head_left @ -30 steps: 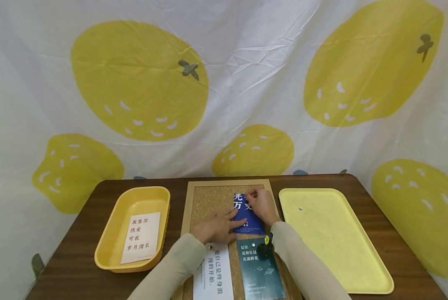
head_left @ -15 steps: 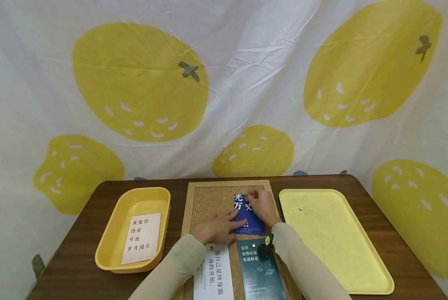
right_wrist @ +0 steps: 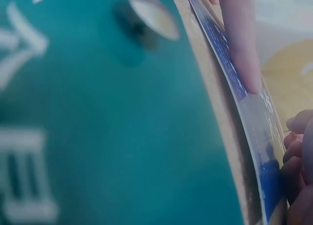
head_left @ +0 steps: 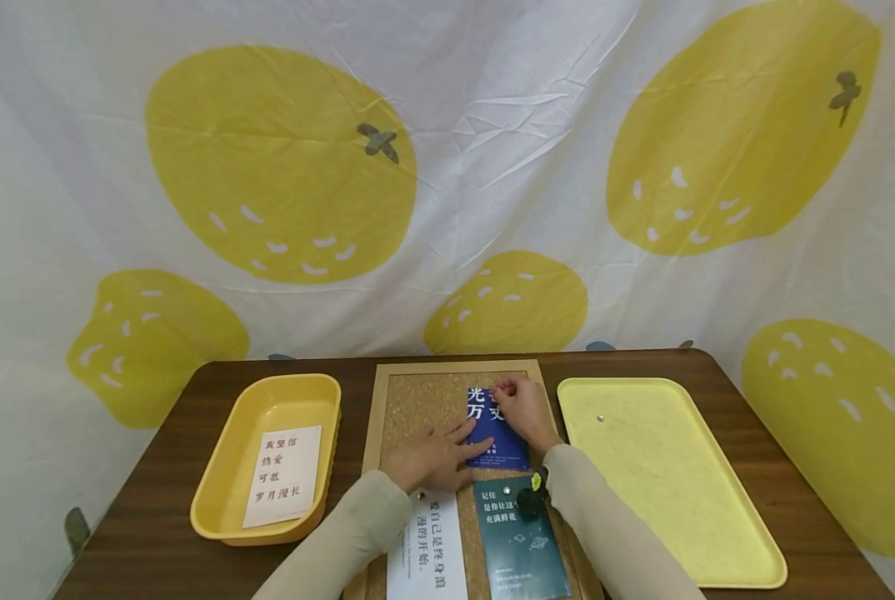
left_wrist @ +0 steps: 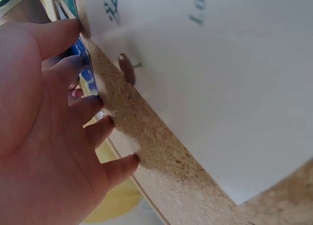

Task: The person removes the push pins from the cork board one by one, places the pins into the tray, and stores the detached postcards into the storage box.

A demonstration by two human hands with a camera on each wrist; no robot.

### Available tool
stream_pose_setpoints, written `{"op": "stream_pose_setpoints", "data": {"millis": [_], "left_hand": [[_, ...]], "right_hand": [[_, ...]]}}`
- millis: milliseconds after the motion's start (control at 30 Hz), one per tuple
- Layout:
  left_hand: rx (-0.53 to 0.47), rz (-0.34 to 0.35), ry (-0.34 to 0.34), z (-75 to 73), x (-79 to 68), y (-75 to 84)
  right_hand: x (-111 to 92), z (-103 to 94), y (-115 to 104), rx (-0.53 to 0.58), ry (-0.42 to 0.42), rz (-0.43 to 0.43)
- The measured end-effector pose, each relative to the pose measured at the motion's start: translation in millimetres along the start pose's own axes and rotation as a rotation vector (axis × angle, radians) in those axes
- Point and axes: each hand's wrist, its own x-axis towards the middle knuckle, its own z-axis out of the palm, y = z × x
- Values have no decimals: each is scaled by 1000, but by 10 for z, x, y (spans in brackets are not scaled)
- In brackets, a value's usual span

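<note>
A blue card [head_left: 502,454] with white characters lies on the upper right of the cork board [head_left: 421,404]. My left hand [head_left: 427,458] rests with spread, straight fingers on the card's left side and the cork. At the card's top edge, my right hand [head_left: 524,414] pinches a thumbtack between thumb and fingertips; its thin pin [right_wrist: 287,131] shows in the right wrist view, its head hidden. Below lie a white card [head_left: 432,554] and a dark green card [head_left: 522,542]. Silver tacks stand in both: one tack [left_wrist: 126,68] in the white, another tack [right_wrist: 154,14] in the green.
A yellow basin [head_left: 215,492] at the left holds a white card [head_left: 282,475] with reddish characters. To the right lies a pale yellow tray [head_left: 672,483] with one loose tack [head_left: 601,418]. Behind the brown table [head_left: 147,500] hangs a lemon-print cloth [head_left: 485,167].
Both hands keep nearly the same places on the blue card. Only the right wrist and fingers turn very slightly.
</note>
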Motion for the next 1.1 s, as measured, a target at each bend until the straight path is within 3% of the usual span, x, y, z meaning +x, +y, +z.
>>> {"op": "stream_pose_setpoints", "data": {"millis": [600, 800, 1100], "left_hand": [[-8, 21, 4, 53, 30, -31], [-15, 22, 11, 49, 28, -25], [-28, 15, 11, 55, 36, -32]], "right_hand": [[-26, -104, 15, 21, -46, -46], [-51, -198, -8, 51, -48, -82], [-71, -377, -49, 66, -62, -64]]}}
